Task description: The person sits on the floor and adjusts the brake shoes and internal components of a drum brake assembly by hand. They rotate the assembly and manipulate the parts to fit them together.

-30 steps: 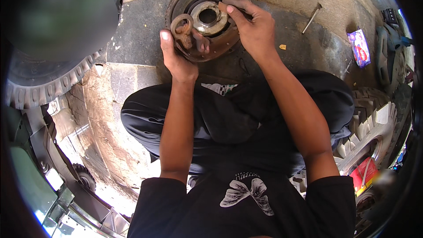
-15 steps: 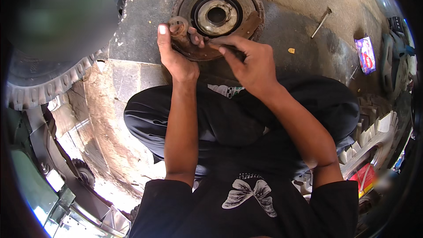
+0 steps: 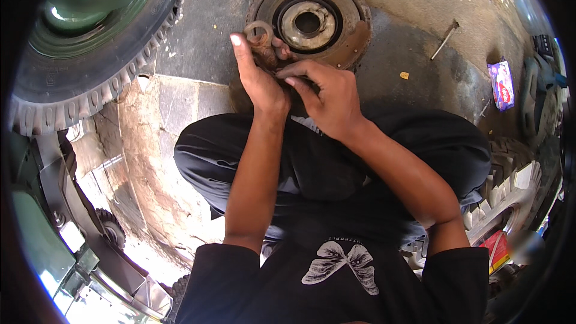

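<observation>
In front of my crossed legs, my left hand [image 3: 267,89] is closed round a rusty metal part [image 3: 264,49] with a ring-shaped end poking up beside the thumb. My thumb points away from me, and the palm hides much of the part. Close against the left palm, my right hand [image 3: 333,93] has its thumb and bent fingers pinched together; what lies between them, if anything, is too small or hidden to make out. Just beyond both hands lies a round rusty brake drum [image 3: 258,6] with a pale, greasy centre hub [image 3: 324,31]. A brown curved plate [image 3: 355,45] rests on its right side.
A large tyre [image 3: 135,54] on a green wheel stands at the left. Rightward on the floor are a metal rod [image 3: 443,42], a small yellow scrap [image 3: 404,75] and a purple packet [image 3: 501,85]. Another treaded tyre [image 3: 510,189] is near my right knee.
My right hand has drawn leftward, nearer the left palm. The left hand still grips the rusty part. The whole view has shifted slightly, showing more of the green wheel.
</observation>
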{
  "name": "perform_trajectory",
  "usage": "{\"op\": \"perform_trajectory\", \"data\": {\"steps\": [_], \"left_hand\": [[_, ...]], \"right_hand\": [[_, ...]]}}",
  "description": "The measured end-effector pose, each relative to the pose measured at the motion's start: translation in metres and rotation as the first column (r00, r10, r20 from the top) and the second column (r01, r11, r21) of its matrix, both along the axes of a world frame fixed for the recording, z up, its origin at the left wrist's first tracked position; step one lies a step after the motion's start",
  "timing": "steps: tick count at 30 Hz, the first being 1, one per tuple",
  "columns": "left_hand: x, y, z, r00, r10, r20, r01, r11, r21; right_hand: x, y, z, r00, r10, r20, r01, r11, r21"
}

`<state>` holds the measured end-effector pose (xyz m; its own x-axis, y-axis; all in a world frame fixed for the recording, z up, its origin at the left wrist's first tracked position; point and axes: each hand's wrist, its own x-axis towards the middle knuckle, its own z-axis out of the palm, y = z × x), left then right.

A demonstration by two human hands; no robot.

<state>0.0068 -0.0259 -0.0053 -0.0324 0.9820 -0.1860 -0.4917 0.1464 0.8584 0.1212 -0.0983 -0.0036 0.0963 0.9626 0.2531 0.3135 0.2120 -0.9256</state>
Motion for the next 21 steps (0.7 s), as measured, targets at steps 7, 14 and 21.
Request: {"op": "perform_trajectory", "data": {"steps": [7, 14, 21], "left_hand": [[-0.002, -0.001, -0.004, 0.995, 0.024, 0.098, -0.018, 0.998, -0.060], [-0.004, 0.000, -0.003, 0.986, 0.135, 0.097, -0.117, 0.977, -0.179], [-0.002, 0.002, 0.005, 0.988, 0.143, 0.055, -0.132, 0.976, -0.174]], "right_hand": [[-0.001, -0.002, -0.003, 1.000, 0.016, -0.019, -0.017, 0.998, -0.061], [0.011, -0.003, -0.008, 0.997, 0.078, 0.014, -0.078, 0.997, -0.023], [0.012, 0.000, -0.005, 0.994, 0.095, 0.056, -0.095, 0.996, -0.005]]}}
